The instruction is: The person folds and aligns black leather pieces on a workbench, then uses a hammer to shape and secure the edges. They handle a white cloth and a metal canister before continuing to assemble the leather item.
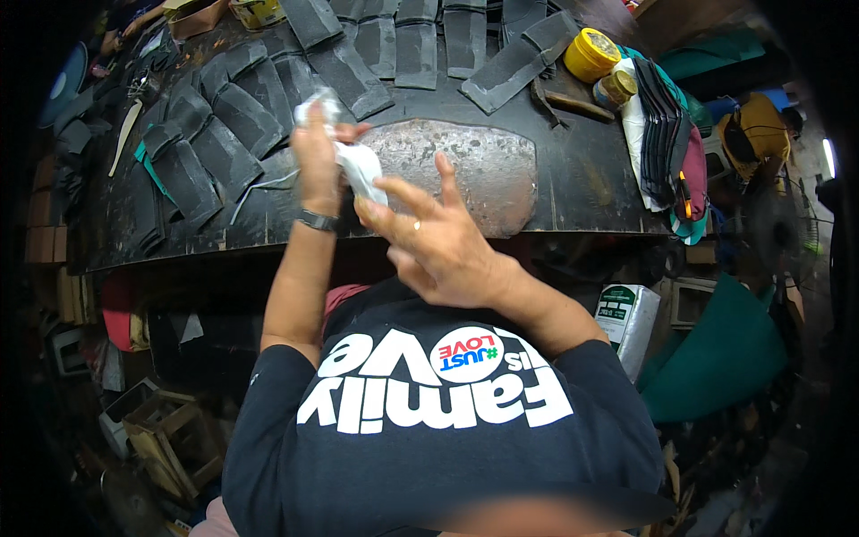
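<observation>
My left hand (318, 166), with a dark band at its wrist, is raised over the near side of the table and closed round a crumpled white cloth (360, 166). Part of the cloth sticks out above that hand, smeared by motion, and part hangs towards my right hand (438, 237). The right fingers are spread, one pointing up, with a ring on another. Two fingertips of the right hand touch the lower end of the cloth. Beneath and behind the hands lies a worn, stained slab (474, 170) with rounded corners.
Many dark grey strap-like pieces (242, 125) cover the table's left and back. At the right are a yellow tub (591, 55), a small jar (616, 89), a wooden-handled hammer (580, 106) and stacked black pieces (656, 134). A white cord (259, 186) lies left. Below right stands a metal can (629, 322).
</observation>
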Motion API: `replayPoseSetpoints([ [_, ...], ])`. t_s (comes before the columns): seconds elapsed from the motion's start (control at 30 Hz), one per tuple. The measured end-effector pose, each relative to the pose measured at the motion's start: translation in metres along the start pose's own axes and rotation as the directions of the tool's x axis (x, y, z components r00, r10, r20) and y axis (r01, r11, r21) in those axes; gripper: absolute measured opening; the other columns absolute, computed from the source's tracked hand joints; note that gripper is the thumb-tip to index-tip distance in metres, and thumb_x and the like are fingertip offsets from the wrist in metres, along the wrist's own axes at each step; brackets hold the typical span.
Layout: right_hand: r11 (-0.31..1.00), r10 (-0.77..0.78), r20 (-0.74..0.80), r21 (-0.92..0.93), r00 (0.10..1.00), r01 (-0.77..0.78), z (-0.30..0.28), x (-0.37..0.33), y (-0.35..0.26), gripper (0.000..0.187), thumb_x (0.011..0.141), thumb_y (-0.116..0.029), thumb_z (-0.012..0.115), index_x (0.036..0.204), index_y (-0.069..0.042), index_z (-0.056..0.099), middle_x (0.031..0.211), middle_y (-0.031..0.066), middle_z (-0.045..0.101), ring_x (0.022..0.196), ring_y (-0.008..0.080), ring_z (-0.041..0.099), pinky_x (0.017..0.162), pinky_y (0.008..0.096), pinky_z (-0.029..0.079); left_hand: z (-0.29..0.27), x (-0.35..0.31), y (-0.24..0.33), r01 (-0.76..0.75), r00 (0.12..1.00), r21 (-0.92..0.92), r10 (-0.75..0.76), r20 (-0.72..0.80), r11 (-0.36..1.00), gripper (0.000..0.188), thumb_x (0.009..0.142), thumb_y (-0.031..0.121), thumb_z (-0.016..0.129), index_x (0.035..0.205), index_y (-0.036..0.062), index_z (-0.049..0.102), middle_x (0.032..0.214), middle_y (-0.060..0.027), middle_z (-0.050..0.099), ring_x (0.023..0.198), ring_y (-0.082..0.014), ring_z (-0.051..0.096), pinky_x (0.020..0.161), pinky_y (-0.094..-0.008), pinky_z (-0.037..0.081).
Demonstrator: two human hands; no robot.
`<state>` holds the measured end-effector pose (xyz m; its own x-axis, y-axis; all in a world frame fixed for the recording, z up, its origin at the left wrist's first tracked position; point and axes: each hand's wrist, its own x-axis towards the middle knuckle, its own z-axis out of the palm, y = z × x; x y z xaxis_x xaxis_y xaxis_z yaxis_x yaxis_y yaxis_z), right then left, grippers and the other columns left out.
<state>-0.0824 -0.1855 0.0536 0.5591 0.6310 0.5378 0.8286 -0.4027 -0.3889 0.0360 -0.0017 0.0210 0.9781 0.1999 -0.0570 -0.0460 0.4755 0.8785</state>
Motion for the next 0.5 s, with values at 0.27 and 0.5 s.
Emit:
replayPoseSetpoints([
  [0.27, 0.781, 0.524, -0.375, 0.569, 0.765, -0.256, 0.008, 0.01, 0.039, 0.076, 0.093, 0.003, 0.06, 0.161, -0.01, 0.028, 0.143, 0.0159, 0.052, 0.116, 0.0244, 0.058, 0.107, 0.0372, 0.043, 0.009, -0.033, -0.022, 0.179, 0.968, -0.03, -0.171, 0.185, 0.983, 0.054, 0.11, 0.047, 0.04, 0.135, 0.0017, 0.053, 0.125, -0.0142, 0.065, 0.109, -0.0211, 0.065, 0.097, -0.0383, 0.053],
  [0.5, 0.944, 0.315, -0.471, 0.067, 0.824, -0.323, -0.043, -0.016, 0.117, 0.034, 0.092, 0.006, 0.058, 0.122, -0.002, 0.07, 0.106, 0.0143, 0.067, 0.092, 0.0319, 0.066, 0.083, 0.0391, 0.053, 0.011, -0.054, -0.019, -0.208, 0.938, 0.3, 0.102, 0.332, 0.931, 0.057, 0.11, 0.046, 0.04, 0.15, 0.0061, 0.044, 0.15, -0.0084, 0.049, 0.141, -0.0196, 0.041, 0.114, -0.0332, 0.035],
])
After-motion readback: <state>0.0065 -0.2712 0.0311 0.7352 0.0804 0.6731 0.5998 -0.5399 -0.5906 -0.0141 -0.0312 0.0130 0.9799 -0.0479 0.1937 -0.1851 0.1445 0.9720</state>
